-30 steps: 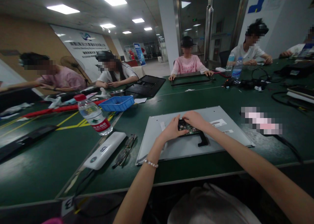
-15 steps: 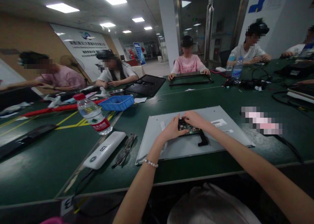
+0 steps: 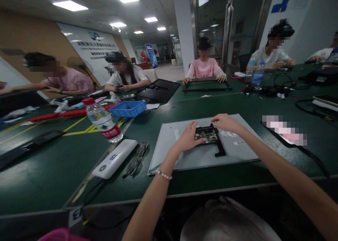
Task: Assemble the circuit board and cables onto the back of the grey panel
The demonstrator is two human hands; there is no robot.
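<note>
A flat grey display panel lies on the green table in front of me. On it sits a black plastic bracket framing a green circuit board, with one arm of the bracket reaching toward me. My left hand grips the bracket's left side, thumb over the board's near edge and fingers along the far side. The fingertips of my right hand are closed at the bracket's far right corner; exactly what they pinch is hard to see.
To the left are glasses, a white power bank, a water bottle and a blue tray. A phone with a cable lies right. Across the table, a person holds a black frame; other people sit around.
My right hand has shifted right along the bracket's far edge to its corner, uncovering more of the circuit board. My left hand stays at the left side. The view has turned slightly.
</note>
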